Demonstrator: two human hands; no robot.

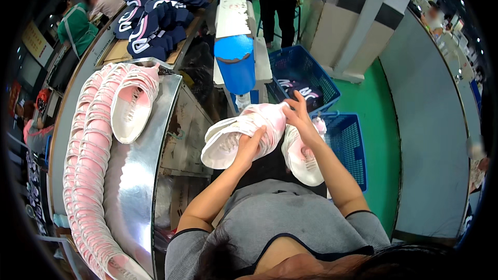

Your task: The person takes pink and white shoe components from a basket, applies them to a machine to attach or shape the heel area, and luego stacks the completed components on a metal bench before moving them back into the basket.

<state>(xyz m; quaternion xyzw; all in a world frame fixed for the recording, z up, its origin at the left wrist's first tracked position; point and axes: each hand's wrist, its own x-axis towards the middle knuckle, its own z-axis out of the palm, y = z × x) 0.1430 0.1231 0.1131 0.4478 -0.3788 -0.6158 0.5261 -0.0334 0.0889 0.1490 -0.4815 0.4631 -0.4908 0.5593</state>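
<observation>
My left hand [250,145] grips a small nested stack of pink and white shoe uppers [228,142] in front of me, its thumb on top. My right hand [298,115] is at the pink right end of this stack, with thumb and fingertips at the edge of an upper. Directly beyond the stack stands a machine with a blue and white head [236,54]; its narrow lower tip comes down close behind the uppers. More pink and white uppers [303,158] rest below my right forearm, partly covered by it.
Long curved rows of nested uppers [91,150] lie on a shiny metal table [132,186] at left. Dark blue cut pieces [155,18] are piled beyond. Blue crates [345,150] stand on the green floor at right, near a pillar [358,21]. A person [277,5] stands behind the machine.
</observation>
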